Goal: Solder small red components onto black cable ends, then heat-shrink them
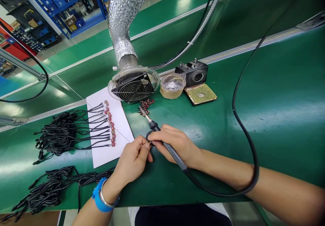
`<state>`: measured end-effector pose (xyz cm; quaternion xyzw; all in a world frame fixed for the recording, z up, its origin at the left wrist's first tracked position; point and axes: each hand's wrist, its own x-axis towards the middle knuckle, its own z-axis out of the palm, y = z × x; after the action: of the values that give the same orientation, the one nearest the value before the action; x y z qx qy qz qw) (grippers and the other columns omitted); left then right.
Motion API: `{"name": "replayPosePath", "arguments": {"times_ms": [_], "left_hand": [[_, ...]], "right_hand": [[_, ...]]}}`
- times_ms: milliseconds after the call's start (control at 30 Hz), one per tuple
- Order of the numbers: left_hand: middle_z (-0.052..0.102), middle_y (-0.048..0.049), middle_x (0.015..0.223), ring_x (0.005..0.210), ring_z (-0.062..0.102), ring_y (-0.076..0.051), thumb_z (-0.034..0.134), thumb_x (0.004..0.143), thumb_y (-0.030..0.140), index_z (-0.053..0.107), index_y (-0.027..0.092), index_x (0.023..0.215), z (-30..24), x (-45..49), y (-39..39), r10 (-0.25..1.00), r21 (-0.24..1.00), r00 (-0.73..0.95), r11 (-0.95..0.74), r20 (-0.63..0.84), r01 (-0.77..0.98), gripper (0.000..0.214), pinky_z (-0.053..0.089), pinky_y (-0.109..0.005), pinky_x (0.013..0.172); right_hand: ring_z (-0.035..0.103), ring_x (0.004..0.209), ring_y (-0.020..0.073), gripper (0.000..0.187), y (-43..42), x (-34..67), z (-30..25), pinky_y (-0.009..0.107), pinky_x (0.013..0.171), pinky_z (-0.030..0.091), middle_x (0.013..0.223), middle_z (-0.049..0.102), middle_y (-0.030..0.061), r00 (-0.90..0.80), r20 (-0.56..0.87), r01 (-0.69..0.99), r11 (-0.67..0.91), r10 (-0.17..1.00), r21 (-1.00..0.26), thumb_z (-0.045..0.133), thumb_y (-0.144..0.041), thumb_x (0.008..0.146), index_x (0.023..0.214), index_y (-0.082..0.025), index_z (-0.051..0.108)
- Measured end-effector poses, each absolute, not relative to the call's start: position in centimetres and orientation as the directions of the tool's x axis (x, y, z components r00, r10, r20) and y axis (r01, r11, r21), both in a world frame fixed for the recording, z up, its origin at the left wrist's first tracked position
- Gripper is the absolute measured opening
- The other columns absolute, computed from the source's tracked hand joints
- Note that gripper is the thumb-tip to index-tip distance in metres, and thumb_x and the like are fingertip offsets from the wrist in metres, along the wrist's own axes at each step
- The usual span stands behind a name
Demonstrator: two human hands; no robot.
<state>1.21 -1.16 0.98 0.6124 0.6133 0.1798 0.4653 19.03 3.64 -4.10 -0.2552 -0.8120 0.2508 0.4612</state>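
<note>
Near the centre of my view, the soldering iron's handle (175,156) looks like matt grey plastic, its barrel (145,113) bare metal. I get glare off the smooth, glossy green worktop (276,138) at right. Upper centre, I see a duct (123,19) of crinkled, shiny foil. The cables (58,129) at left look rubbery with a low sheen; the paper (103,158) is smooth and matt. Right of centre, the sponge (205,94) looks rough.

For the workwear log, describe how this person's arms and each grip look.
Left grip and right grip are ungloved. No sleeve shows on the left forearm or right forearm. The left wrist wears a wide, bright blue band and a narrow silver-coloured bangle; nothing shows worn on the right.
</note>
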Motion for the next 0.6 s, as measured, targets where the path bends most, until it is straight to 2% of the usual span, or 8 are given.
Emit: {"name": "replayPosePath", "arguments": {"times_ms": [167, 300, 467, 600], "left_hand": [[0.065, 0.0024, 0.067, 0.059, 0.053, -0.014, 0.039, 0.099, 0.035, 0.051, 0.021, 0.077, 1.4, 1.5, -1.3, 0.918, 0.776, 0.179, 0.181, -0.353, 0.604, 0.028, 0.037, -0.025, 0.061], [0.062, 0.0021, 0.067, 0.057, 0.052, -0.013, 0.040, 0.098, 0.033, 0.053, 0.022, 0.078, 1.6, 1.6, -1.3, 0.933, 0.758, 0.157, 0.155, -0.323, 0.634, 0.026, 0.036, -0.025, 0.058], [0.059, 0.0028, 0.066, 0.052, 0.048, -0.012, 0.042, 0.097, 0.034, 0.052, 0.022, 0.079, 1.3, 1.7, -1.2, 0.946, 0.758, 0.113, 0.167, -0.303, 0.630, 0.024, 0.034, -0.024, 0.054], [0.059, 0.0032, 0.063, 0.049, 0.046, -0.010, 0.043, 0.097, 0.036, 0.052, 0.021, 0.078, 0.8, 1.8, -1.3, 0.945, 0.784, 0.066, 0.226, -0.322, 0.578, 0.026, 0.034, -0.022, 0.051]], "right_hand": [[0.044, 0.062, 0.0147, 0.021, 3.6, 19.0, -3.9, 0.024, 0.058, 0.041, 0.064, 0.052, -0.0013, -0.469, 0.657, 0.187, 0.793, 0.591, -0.580, 0.048, -0.008, 0.089, 0.100, -0.021, 0.060], [0.045, 0.063, 0.0157, 0.021, 3.5, 18.9, -3.5, 0.025, 0.058, 0.041, 0.065, 0.052, -0.0005, -0.469, 0.663, 0.234, 0.806, 0.584, -0.544, 0.046, -0.008, 0.089, 0.097, -0.021, 0.061], [0.049, 0.064, 0.0138, 0.025, 2.8, 18.7, -3.0, 0.025, 0.064, 0.047, 0.075, 0.063, 0.0001, -0.423, 0.613, 0.190, 0.726, 0.668, -0.660, 0.047, -0.005, 0.086, 0.104, -0.020, 0.055], [0.058, 0.070, 0.0135, 0.027, 2.3, 18.7, -2.9, 0.024, 0.065, 0.051, 0.078, 0.063, 0.0009, -0.396, 0.507, 0.193, 0.609, 0.765, -0.769, 0.050, -0.007, 0.084, 0.107, -0.020, 0.055]]}}
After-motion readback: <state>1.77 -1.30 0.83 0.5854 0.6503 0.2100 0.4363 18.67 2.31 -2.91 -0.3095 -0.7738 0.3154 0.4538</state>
